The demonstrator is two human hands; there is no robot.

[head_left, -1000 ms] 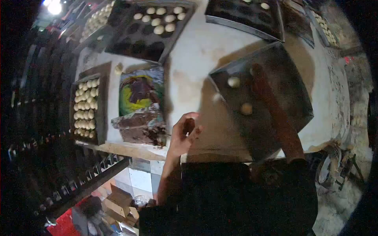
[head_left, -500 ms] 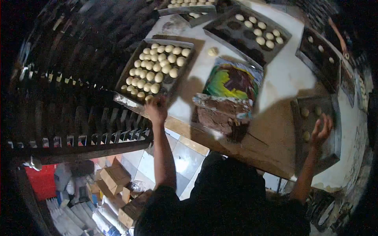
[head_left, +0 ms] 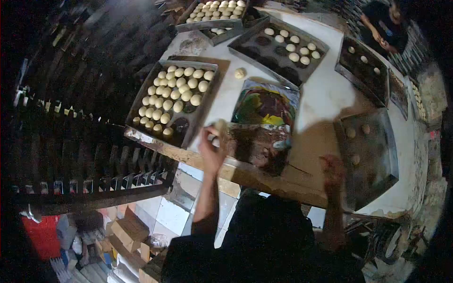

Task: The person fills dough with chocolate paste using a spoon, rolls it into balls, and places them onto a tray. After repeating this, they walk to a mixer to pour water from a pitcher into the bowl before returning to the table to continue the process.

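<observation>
My left hand [head_left: 212, 148] is pinched around a pale dough ball [head_left: 220, 125], over the front of the table between the full tray and the filling. On the left, a dark metal tray [head_left: 206, 101] carries many round dough balls in rows, with a gap at its near right corner. Beside my left hand lies a brown, paste-like mass [head_left: 257, 146], in front of a smeared green, yellow and dark sheet or container [head_left: 266, 101]. My right hand [head_left: 332, 170] is above the table's front edge, left of a tray [head_left: 373, 174] with a few dough balls; motion blurs its fingers.
At the back stand a partly filled tray [head_left: 264, 52] and a full one [head_left: 181, 23]. Another tray [head_left: 363, 82] is at the right, and a lone dough lump [head_left: 240, 73] lies mid-table. A person [head_left: 384, 28] is at the far right. Cardboard boxes [head_left: 130, 231] sit on the floor.
My left hand has moved right from the full tray's near corner, taking a dough ball with it. My right hand has left the right tray, moving left. The view has shifted somewhat.
</observation>
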